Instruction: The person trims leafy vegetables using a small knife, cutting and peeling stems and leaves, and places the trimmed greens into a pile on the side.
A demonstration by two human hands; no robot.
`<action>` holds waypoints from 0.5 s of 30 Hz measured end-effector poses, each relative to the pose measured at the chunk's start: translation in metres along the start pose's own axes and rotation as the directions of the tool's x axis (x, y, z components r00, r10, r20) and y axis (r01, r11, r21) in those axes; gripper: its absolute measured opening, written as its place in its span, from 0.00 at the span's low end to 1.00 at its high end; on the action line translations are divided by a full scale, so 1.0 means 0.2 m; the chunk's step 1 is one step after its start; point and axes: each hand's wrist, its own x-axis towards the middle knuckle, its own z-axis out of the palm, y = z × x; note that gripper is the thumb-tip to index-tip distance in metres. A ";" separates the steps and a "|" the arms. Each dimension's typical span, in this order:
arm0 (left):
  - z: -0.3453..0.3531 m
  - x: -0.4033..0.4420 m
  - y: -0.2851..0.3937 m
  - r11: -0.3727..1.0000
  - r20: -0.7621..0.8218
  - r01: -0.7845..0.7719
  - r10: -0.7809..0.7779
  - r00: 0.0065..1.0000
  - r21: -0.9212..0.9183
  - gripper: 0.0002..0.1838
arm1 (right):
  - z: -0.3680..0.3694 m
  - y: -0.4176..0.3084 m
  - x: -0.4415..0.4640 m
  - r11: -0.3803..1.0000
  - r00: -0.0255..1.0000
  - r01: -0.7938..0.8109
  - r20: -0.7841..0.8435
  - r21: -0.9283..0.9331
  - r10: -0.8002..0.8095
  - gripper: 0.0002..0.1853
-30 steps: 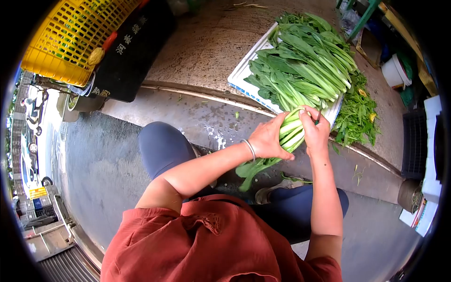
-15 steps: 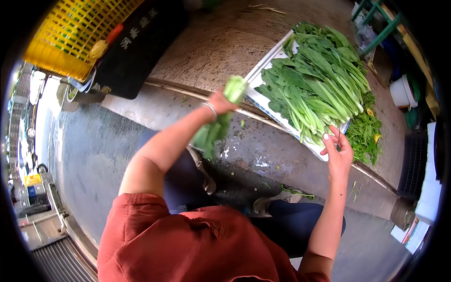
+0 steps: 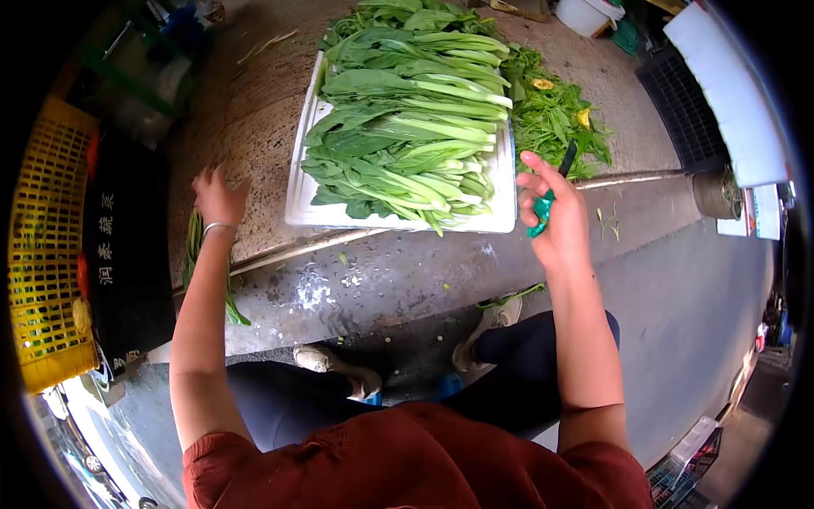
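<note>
At the left, my left hand (image 3: 220, 198) is over the concrete ledge with its fingers apart. Below it, partly hidden by the hand and forearm, lies a bunch of leafy greens (image 3: 195, 246). My right hand (image 3: 555, 208) is closed on a small knife (image 3: 543, 208) with a green handle and a dark blade pointing up, just right of the white foam tray (image 3: 298, 191). Many long-stemmed greens (image 3: 415, 127) lie across that tray, their pale stem ends toward the right.
Loose leafy greens (image 3: 551, 114) with yellow bits lie behind the tray's right side. A yellow crate (image 3: 51, 246) and black box (image 3: 127, 254) stand left. Back right are a white bucket (image 3: 588, 15), a black crate (image 3: 682, 106) and white foam boxes (image 3: 721, 85).
The view has turned, so the tray appears further left. My left hand carried a bunch of greens away from the tray to the left and has opened above it. My right hand still holds the knife.
</note>
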 end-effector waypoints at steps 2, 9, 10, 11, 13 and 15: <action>-0.15 0.08 0.46 0.884 -0.109 -0.317 0.298 0.948 -0.344 0.20 | -0.02 0.01 0.02 0.981 0.995 -0.093 0.055 0.171 0.085 0.14; -0.23 0.07 1.58 0.586 -0.252 -0.732 0.694 0.675 -0.346 0.18 | -0.03 0.04 0.03 0.998 0.998 -0.049 0.048 -0.039 0.051 0.17; -0.21 0.08 1.63 0.573 -0.255 -0.744 0.706 0.661 -0.343 0.18 | -0.03 0.04 0.03 0.997 0.998 -0.046 0.034 -0.066 0.048 0.18; -0.20 0.08 1.66 0.585 -0.175 -0.725 0.721 0.670 -0.363 0.17 | -0.03 0.05 0.04 0.997 1.000 -0.022 0.015 -0.077 0.023 0.20; -0.18 0.09 1.68 0.578 -0.135 -0.696 0.720 0.681 -0.425 0.15 | -0.06 0.02 0.04 0.998 1.000 -0.010 0.010 -0.054 0.011 0.21; -0.21 0.12 1.66 0.552 -0.162 -0.676 0.704 0.692 -0.488 0.14 | -0.10 0.01 0.04 1.000 1.000 0.005 0.022 -0.011 -0.005 0.25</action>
